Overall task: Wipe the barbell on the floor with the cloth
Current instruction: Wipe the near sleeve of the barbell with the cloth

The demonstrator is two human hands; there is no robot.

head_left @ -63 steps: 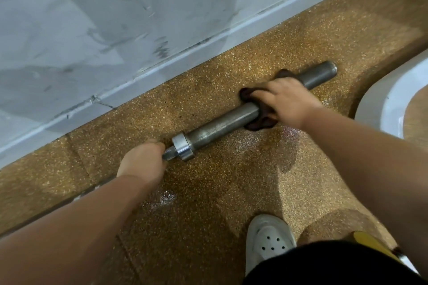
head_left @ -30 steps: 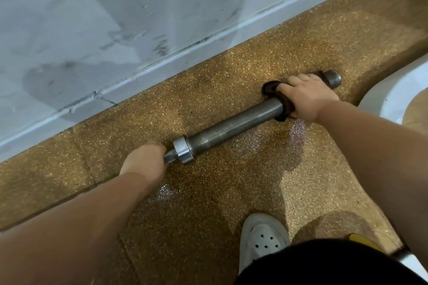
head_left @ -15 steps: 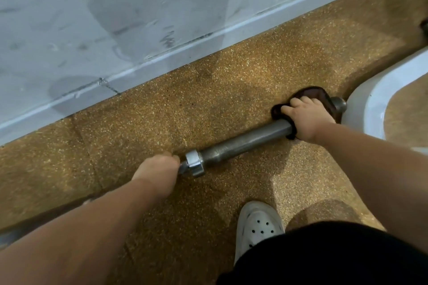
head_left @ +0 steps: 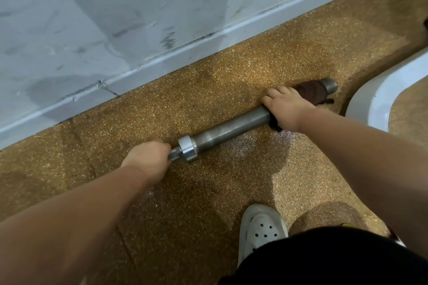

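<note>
A grey steel barbell (head_left: 231,131) lies slanted on the speckled brown floor, its sleeve end pointing to the upper right. My left hand (head_left: 148,159) grips the thin shaft just left of the shiny collar (head_left: 188,148). A dark brown cloth (head_left: 311,92) is wrapped over the sleeve near its far end. My right hand (head_left: 286,106) lies over the sleeve and the near part of the cloth, fingers curled around them.
A grey scuffed wall with a pale skirting (head_left: 185,46) runs diagonally behind the bar. A white curved rim (head_left: 379,90) sits close to the bar's right end. My white perforated shoe (head_left: 261,229) stands on the floor below the bar.
My right hand slid the cloth along the sleeve toward its far end, and now sits slightly back from the end with more cloth showing beyond it. My left hand kept its grip.
</note>
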